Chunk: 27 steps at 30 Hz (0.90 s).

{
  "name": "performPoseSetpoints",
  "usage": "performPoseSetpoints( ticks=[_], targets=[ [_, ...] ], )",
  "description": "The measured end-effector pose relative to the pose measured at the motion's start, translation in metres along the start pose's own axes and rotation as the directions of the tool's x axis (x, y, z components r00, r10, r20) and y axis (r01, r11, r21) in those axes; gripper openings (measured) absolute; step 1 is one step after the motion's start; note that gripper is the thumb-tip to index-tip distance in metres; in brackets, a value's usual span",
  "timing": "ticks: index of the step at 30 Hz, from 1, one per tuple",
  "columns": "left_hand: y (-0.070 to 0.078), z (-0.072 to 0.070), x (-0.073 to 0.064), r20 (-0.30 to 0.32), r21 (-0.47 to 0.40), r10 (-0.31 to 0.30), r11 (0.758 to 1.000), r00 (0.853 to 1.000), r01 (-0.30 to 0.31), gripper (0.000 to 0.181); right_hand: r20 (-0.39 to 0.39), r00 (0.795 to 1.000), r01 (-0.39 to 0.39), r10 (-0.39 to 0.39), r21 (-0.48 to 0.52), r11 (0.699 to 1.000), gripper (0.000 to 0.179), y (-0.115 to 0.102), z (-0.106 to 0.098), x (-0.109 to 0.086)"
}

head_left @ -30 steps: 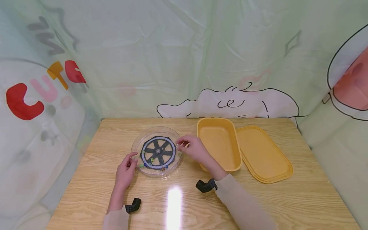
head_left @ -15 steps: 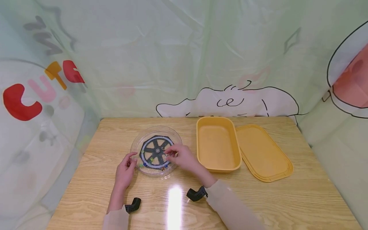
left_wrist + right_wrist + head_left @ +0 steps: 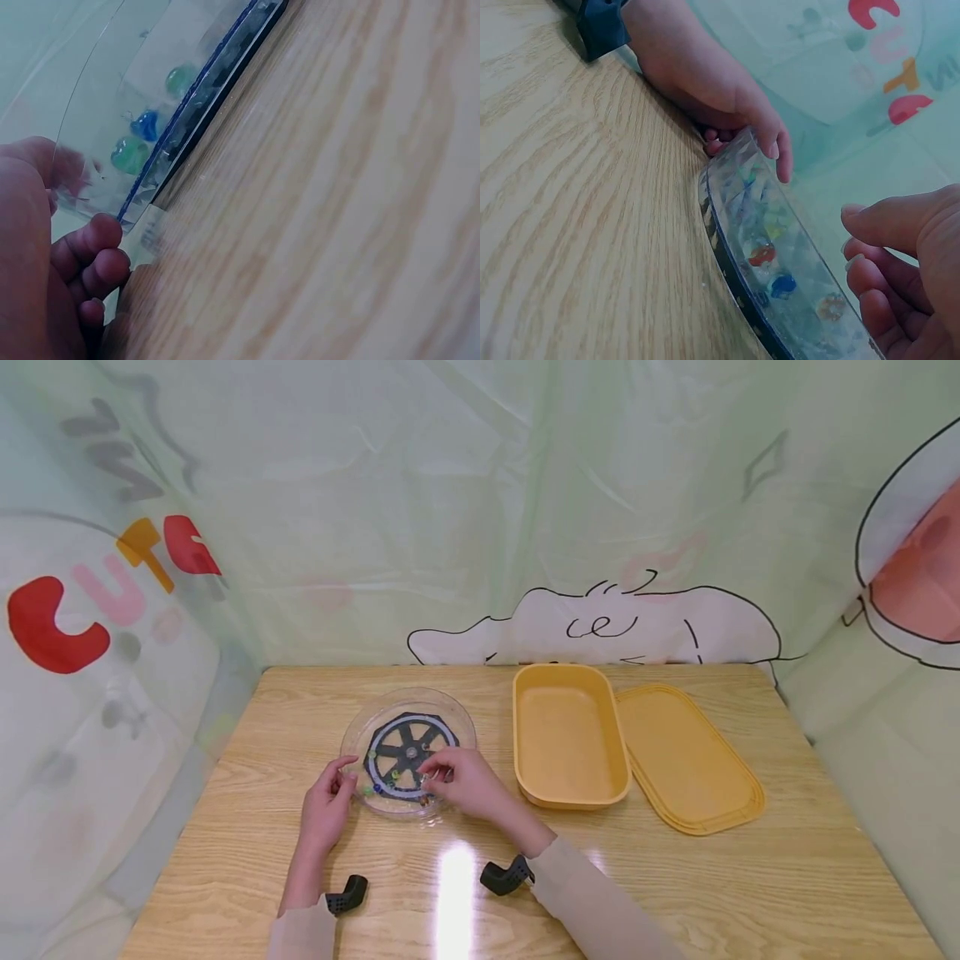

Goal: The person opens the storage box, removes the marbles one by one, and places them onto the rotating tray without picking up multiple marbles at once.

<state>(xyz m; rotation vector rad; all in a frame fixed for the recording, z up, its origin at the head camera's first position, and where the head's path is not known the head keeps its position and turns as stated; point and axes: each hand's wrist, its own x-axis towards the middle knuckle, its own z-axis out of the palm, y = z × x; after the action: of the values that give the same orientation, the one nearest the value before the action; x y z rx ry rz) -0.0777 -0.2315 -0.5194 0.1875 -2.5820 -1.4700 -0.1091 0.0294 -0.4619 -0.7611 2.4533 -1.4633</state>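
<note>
A clear round dish with a black spoked wheel in its middle stands at the left of the table. My left hand grips its left rim; in the left wrist view, the thumb shows through the clear wall and the other fingers are curled outside. Several small glass marbles lie in the dish, among them a green marble, a blue marble and a red marble. My right hand is over the dish's near right part, fingers curled toward the thumb. A small glint shows at its fingertips; whether it holds something is unclear.
A deep yellow box stands right of the dish. Its flat yellow lid lies against the box's right side. A printed curtain hangs behind the wooden table.
My right hand has moved from the dish's right rim leftward and toward me, over the near marbles. The left hand has stayed on the rim.
</note>
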Motion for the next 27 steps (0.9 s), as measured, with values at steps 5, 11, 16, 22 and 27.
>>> performPoseSetpoints(
  ticks=[5,11,16,22,27],
  targets=[
    [0.0005,-0.0008,0.0001,0.007,0.005,-0.005,1.000,1.000,0.005,0.026,-0.001,1.000,0.002,-0.002,-0.008,1.000,0.016,0.0029,0.0006,0.0006],
    [0.0002,-0.0004,0.0003,0.009,0.013,-0.004,1.000,1.000,0.004,0.026,0.008,1.000,-0.007,0.007,0.008,1.000,0.016,0.0047,-0.0003,0.0012],
    [0.0026,-0.0008,0.0002,0.013,0.009,-0.007,1.000,1.000,0.006,0.027,0.009,1.000,-0.006,0.006,0.009,1.000,0.015,0.0046,-0.0010,0.0005],
    [0.0021,-0.0001,0.0007,-0.003,0.008,0.004,1.000,1.000,-0.004,0.026,0.016,1.000,-0.014,0.013,0.038,0.999,0.016,0.0056,-0.0015,0.0004],
    [0.0007,0.0002,0.0007,-0.009,0.011,0.014,1.000,1.000,-0.014,0.026,0.022,0.999,-0.039,0.038,0.070,0.997,0.017,0.0057,-0.0024,-0.0001]
  ],
)
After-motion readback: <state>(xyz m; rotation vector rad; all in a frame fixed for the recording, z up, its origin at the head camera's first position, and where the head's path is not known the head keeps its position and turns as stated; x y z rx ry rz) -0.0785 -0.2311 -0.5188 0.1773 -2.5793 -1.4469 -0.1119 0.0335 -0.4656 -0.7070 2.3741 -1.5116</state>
